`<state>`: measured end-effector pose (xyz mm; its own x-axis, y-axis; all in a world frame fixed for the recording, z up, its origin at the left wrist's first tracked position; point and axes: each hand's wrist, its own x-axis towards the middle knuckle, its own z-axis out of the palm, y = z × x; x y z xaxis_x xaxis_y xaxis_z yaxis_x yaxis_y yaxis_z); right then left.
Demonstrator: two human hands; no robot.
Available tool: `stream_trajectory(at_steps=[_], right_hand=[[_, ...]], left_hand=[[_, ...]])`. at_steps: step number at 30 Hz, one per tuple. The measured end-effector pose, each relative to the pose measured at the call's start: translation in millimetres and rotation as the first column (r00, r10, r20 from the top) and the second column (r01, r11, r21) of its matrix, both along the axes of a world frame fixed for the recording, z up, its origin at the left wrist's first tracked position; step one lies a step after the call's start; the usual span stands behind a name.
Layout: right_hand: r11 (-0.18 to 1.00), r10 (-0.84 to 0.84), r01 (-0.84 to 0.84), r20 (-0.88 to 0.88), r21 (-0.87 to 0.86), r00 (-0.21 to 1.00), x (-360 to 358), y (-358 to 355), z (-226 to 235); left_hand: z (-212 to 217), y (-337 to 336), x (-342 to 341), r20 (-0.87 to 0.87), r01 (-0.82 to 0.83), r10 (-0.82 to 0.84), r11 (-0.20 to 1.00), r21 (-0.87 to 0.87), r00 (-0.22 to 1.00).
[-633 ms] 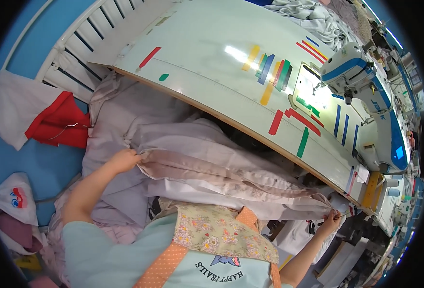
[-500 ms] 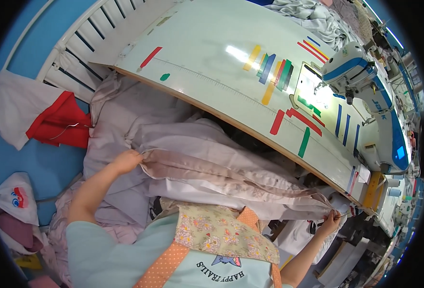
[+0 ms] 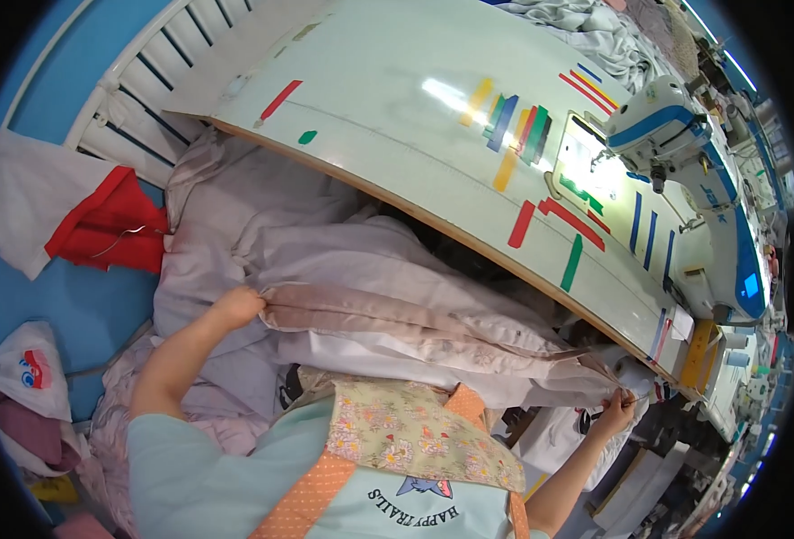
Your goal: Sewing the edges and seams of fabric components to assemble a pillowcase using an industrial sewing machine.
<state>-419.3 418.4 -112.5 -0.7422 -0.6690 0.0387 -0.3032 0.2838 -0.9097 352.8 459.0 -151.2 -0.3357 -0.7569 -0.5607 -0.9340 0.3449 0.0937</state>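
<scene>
A long pale pinkish-grey fabric (image 3: 397,325) with a darker border stretches across my lap between both hands. My left hand (image 3: 238,307) is closed on one end of that border, at the left. At the right, below the table's front edge, my right hand (image 3: 619,409) pinches the other end. Between them the border hangs in a slightly sagging strip with lengthwise folds. More of the same cloth lies bunched beyond it and runs under the table edge. The fingertips are partly hidden by the cloth.
In front stands a pale sewing table (image 3: 370,108) with coloured tape strips. A white and blue sewing machine (image 3: 684,153) sits at its right. A white slatted rail (image 3: 136,81), a white and red cloth (image 3: 101,216) and a plastic bag (image 3: 33,370) are at the left.
Almost nothing differs. Both hands keep their hold on the fabric, and the view has shifted very slightly.
</scene>
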Motion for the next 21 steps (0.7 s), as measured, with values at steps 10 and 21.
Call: stream_trajectory(at_steps=[10,21], right_hand=[[0.986,0.075,-0.082,-0.056,-0.143,0.996,-19,-5,52],[0.990,0.110,-0.104,0.056,-0.095,0.992,-1,59,76]], left_hand=[[183,-47,101,-0.143,-0.259,0.222,0.688,-0.678,0.965],[266,-45,121,-0.373,-0.417,0.202,0.586,-0.695,0.906]])
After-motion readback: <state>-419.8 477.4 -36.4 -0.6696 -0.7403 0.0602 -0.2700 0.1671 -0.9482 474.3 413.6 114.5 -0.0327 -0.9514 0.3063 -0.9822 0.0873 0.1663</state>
